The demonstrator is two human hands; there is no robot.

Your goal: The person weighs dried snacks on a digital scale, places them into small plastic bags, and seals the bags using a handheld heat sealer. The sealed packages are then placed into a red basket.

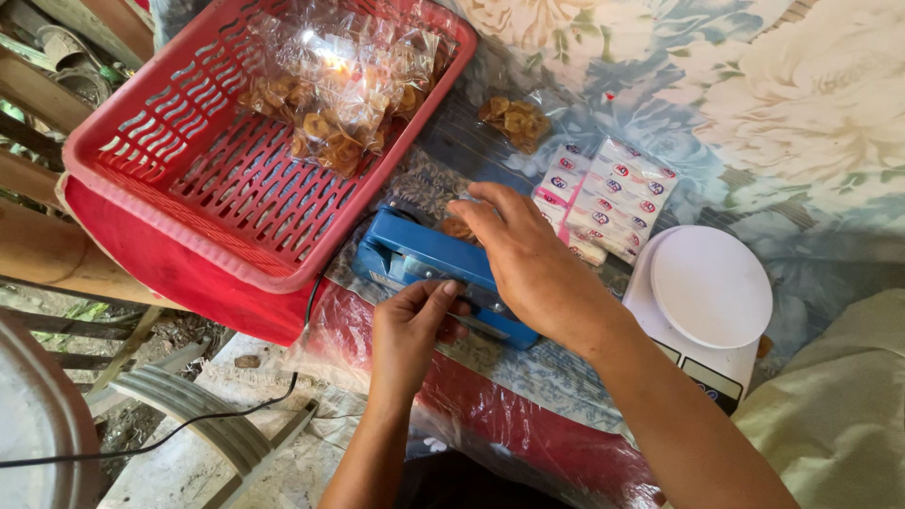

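Note:
A blue heat sealer [415,254] lies on the flowered cloth, its black cord trailing off to the lower left. My right hand [528,259] presses flat on top of the sealer's arm. My left hand [410,325] pinches the edge of a clear bag at the sealer's near side. A bit of brown snack [459,228] shows under my right fingers. The bag itself is mostly hidden by my hands.
A red plastic basket [170,160] at the upper left holds several clear bags of brown chips [335,90]. One more chip bag [514,118] lies beyond the sealer. A pack of small sachets [608,198] and a white kitchen scale [707,292] sit at the right.

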